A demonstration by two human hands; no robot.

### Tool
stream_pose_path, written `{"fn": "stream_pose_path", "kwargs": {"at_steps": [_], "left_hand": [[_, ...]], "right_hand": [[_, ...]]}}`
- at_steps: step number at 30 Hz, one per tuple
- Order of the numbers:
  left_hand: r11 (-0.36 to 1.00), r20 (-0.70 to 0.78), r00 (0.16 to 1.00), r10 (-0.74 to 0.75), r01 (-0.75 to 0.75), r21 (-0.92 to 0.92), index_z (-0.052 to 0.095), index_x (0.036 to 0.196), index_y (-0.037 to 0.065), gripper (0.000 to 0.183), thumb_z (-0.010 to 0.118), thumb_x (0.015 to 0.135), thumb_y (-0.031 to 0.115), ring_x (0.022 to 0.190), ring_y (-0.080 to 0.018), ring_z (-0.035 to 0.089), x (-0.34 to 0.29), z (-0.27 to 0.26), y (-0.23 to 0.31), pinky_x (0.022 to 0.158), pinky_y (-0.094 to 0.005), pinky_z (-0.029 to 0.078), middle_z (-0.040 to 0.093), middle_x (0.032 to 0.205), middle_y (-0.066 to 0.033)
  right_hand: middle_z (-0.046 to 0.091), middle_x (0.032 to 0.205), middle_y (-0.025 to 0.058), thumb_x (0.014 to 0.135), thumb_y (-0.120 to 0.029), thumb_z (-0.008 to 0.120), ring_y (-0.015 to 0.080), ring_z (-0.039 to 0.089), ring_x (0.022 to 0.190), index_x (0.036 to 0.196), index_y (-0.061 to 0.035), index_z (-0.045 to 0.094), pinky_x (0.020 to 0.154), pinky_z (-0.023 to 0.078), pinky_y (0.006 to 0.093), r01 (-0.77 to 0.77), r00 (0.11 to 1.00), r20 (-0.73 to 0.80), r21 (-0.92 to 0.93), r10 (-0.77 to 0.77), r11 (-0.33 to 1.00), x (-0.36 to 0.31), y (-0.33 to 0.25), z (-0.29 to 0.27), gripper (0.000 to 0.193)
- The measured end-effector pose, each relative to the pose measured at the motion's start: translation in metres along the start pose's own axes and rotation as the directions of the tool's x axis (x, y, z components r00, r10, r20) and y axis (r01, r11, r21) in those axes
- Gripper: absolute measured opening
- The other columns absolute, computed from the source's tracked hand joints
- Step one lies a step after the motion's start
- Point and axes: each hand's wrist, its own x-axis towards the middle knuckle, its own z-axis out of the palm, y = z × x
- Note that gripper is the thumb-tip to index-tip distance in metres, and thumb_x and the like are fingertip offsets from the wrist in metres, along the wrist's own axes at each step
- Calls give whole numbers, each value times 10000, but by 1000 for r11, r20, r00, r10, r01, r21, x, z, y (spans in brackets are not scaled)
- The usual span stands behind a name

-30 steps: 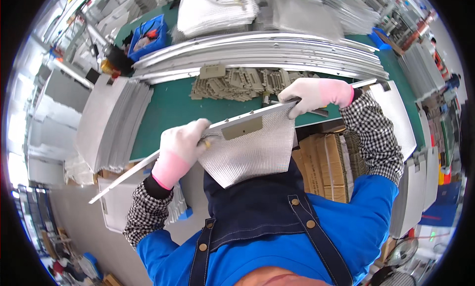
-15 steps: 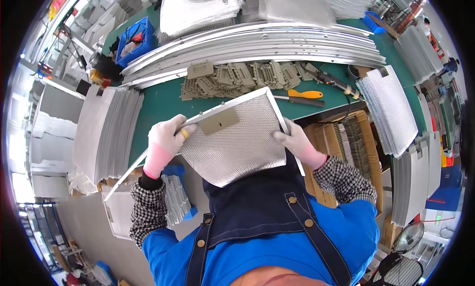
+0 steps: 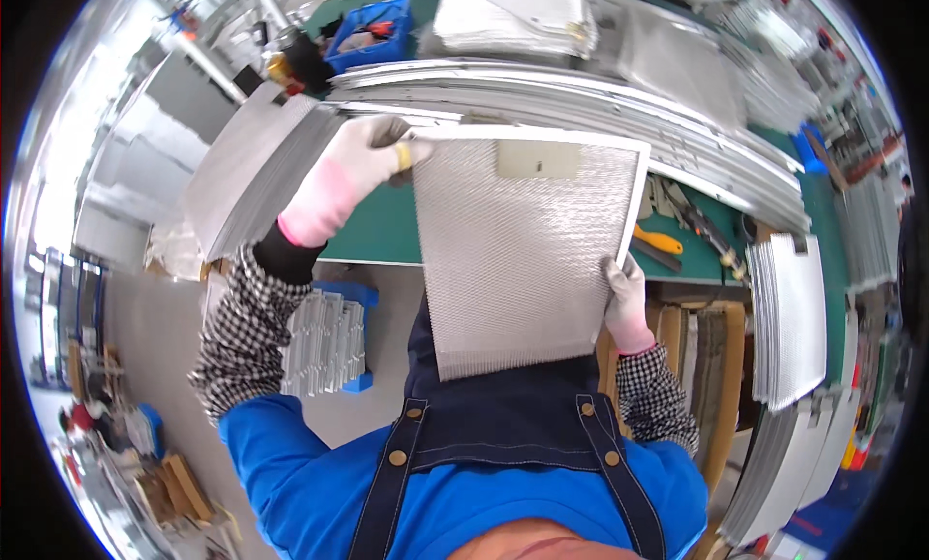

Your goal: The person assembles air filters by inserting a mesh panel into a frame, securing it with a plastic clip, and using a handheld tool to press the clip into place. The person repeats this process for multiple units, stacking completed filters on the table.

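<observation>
A rectangular silver metal mesh panel (image 3: 518, 270) is held up in front of my apron. White metal frame strip (image 3: 634, 200) runs along its top and right sides, while the left and bottom edges look like bare mesh. Near the top edge sits a beige plate (image 3: 538, 160) with a small dark slot. My left hand (image 3: 356, 171), in a white and pink glove, is closed on the upper left corner. Lower on the right side, my gloved right hand (image 3: 626, 303) grips the frame edge, its thumb on the near face.
Long silver metal strips (image 3: 542, 97) lie across the green bench (image 3: 387, 233). An orange-handled tool (image 3: 660, 241) and a slim power tool (image 3: 702, 226) lie right of the panel. Stacked sheets (image 3: 254, 163) stand at left, mesh panels (image 3: 795, 323) at right. An open cardboard box (image 3: 724, 386) sits below the bench.
The panel has turned from tilted to nearly upright and now faces me more fully. My left hand has risen with its corner; my right hand has shifted slightly right and down. The view has turned.
</observation>
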Motion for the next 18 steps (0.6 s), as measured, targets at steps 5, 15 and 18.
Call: {"fn": "stream_pose_path", "kwargs": {"at_steps": [5,15,18], "left_hand": [[973,-213,970,-116,68,-220,629,1209,-25,446,713,960,335,953,-114,606,-8,11,2,861,-270,498,657,1057,-40],[921,-142,977,-162,98,-377,601,1149,-53,262,612,1023,177,919,-99,562,-69,112,-101,862,-249,456,634,996,-33],[897,-151,974,-167,87,-434,595,1131,-54,231,599,1027,152,907,-104,568,-89,139,-127,850,-266,466,647,964,-48]], "right_hand": [[673,1180,94,998,-337,614,167,637,1055,1291,46,557,946,486,312,53,994,95,25,-56,998,12,-1,14,486],[640,1214,119,1019,-304,581,200,620,1097,1307,34,525,990,479,341,59,978,-206,113,-35,992,9,3,-5,448],[632,1267,145,1037,-277,552,225,630,1134,1347,33,503,1006,495,357,37,965,-262,98,-10,994,4,3,-23,441]]}}
